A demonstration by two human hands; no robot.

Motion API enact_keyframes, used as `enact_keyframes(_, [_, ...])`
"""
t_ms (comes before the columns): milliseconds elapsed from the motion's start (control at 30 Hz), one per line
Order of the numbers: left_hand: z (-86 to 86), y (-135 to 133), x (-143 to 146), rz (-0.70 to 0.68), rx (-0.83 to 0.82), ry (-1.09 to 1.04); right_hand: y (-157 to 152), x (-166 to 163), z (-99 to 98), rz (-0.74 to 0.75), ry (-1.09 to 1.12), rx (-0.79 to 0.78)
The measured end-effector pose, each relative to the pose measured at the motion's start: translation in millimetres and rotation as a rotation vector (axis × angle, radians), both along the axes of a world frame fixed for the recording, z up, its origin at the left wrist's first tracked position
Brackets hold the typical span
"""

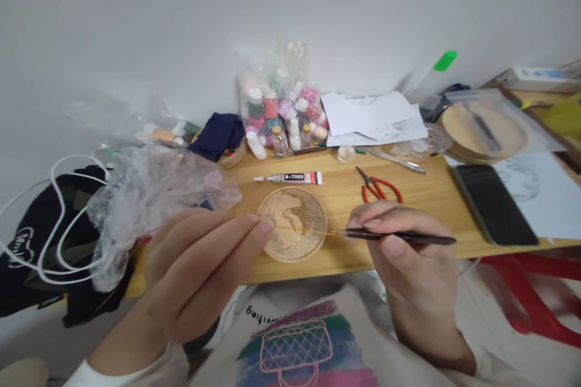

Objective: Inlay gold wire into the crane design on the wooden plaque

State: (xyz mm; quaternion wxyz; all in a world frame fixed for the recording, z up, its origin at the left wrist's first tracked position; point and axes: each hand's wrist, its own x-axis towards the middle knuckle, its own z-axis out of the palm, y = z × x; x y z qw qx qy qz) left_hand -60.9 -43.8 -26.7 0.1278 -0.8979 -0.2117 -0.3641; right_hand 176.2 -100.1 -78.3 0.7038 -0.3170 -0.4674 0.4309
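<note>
Between my two hands a thin golden wire (308, 230) is stretched above a round wooden disc (295, 248) that bears a bird design. My left hand (209, 260) pinches the wire's left end between thumb and forefinger. In my right hand (403, 254) is a pair of dark tweezers (399, 236), whose tips meet the wire's right end. Behind the disc lies a tube of B-7000 glue (295, 178). Red-handled pliers (376, 186) rest on the table just beyond my right hand.
Bottles and bags of coloured beads (276, 112) stand against the wall, beside white papers (372, 118). Crumpled plastic bags (154, 187) and a white cable (59, 217) are on the left. A phone (494, 204) and a wooden round (481, 130) sit on the right.
</note>
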Motion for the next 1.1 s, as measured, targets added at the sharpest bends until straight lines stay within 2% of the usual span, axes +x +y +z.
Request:
enact_keyframes(233, [7.9,-10,7,0.038,-0.025,0.035,-6,0,1.6,0.017,0.013,-0.007])
enact_keyframes(433, [9.8,-5,4,-0.073,0.113,0.045,-9,0,1.0,-0.016,0.009,-0.003])
enact_keyframes(1100, [10.4,-14,4,-0.03,0.073,0.066,-14,-1,3.0,-0.004,0.024,0.009])
